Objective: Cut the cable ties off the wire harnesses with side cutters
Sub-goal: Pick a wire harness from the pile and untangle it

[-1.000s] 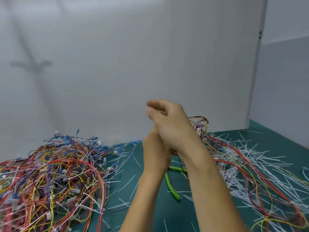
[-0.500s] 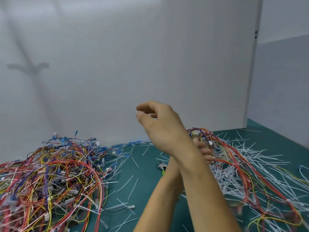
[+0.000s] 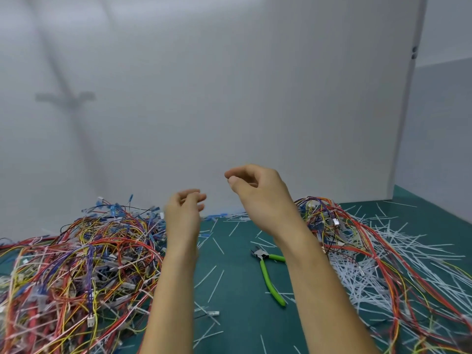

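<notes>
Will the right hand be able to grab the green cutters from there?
Probably yes. The right hand is empty, and the cutters lie on the mat beside its forearm with no wires on top.

Green-handled side cutters (image 3: 268,273) flat on mat between wire harnesses (image 3: 76,272), untouched.

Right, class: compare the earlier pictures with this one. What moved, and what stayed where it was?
The hands, crossed together a second ago, have come apart: the left hand swung left from behind the right forearm; the right hand stayed raised. Neither visibly holds anything. The side cutters still lie on the mat, now uncovered. The left wire pile and right wire pile stayed put.
</notes>
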